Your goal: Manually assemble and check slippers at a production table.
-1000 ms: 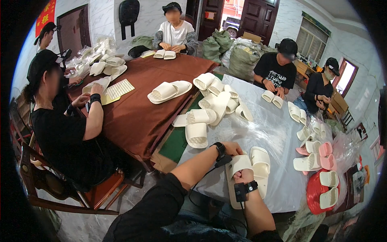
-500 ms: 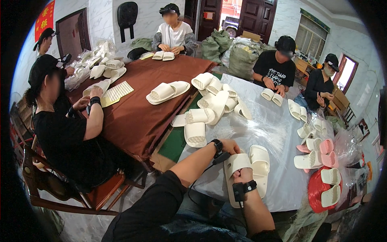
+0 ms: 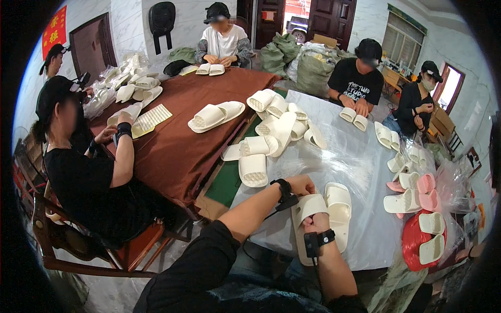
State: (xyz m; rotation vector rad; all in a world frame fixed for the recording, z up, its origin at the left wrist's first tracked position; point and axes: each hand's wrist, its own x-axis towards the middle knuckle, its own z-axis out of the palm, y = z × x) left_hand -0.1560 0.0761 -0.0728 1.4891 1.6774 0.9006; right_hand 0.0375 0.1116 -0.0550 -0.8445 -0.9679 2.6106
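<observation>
A cream slide slipper point(image 3: 312, 206) lies on the plastic-covered table in front of me, its toe pointing away. My left hand point(image 3: 301, 185) reaches in from the left and grips the toe end of the strap, fingertips partly hidden. From the heel side, my right hand point(image 3: 315, 223) is tucked under the strap with its fingers curled. Whatever those curled fingers pinch, if anything, is covered by the strap. Touching this slipper on its right is a matching cream slipper point(image 3: 337, 210), which neither hand holds.
Loose cream slippers point(image 3: 281, 133) are heaped ahead to the left. Pink slippers point(image 3: 428, 191) and a red coil point(image 3: 414, 241) bearing two cream slippers line the right edge. Co-workers sit around the brown-covered table point(image 3: 172, 151) and the far table end. Bulging green sacks point(image 3: 314, 73) stand behind.
The view has shifted slightly. My hands stay at the same slipper, the right one still under its strap. Across the table, a co-worker's hands have moved slightly above a pair of slippers.
</observation>
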